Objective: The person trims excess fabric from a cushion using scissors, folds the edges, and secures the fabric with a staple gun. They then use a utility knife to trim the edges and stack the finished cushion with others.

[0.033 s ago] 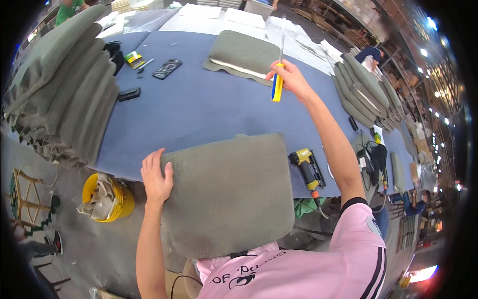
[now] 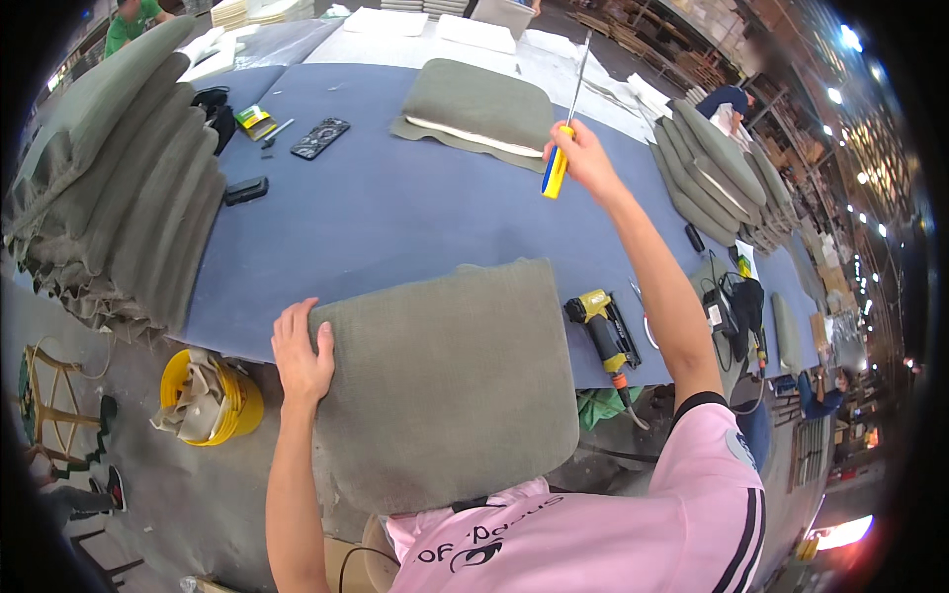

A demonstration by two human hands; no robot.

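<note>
A grey-green upholstered seat cushion (image 2: pixel 445 395) lies at the near table edge, against my body. My left hand (image 2: pixel 302 351) rests on its left edge, fingers stretched out and thumb spread over the top. Raised over the far part of the table, my right hand (image 2: pixel 583 158) is closed round the yellow and blue handle of a screwdriver (image 2: pixel 557 174). Its long thin shaft points up and away. Just beyond that hand lies another grey-green cushion (image 2: pixel 479 99) with a white strip showing along its near edge. To the right of the near cushion lies a yellow and black staple gun (image 2: pixel 605 331).
A tall stack of grey-green covers (image 2: pixel 119 188) stands on the left. Stacked cushions (image 2: pixel 707 178) sit at the right. A phone (image 2: pixel 320 138) and a black case (image 2: pixel 246 190) lie on the blue table (image 2: pixel 326 227). Below, a yellow bucket (image 2: pixel 242 405) holds fabric scraps.
The screwdriver's shaft leans further right than before, as my right hand has turned slightly. My left hand keeps its place on the cushion. The whole view has shifted a little.
</note>
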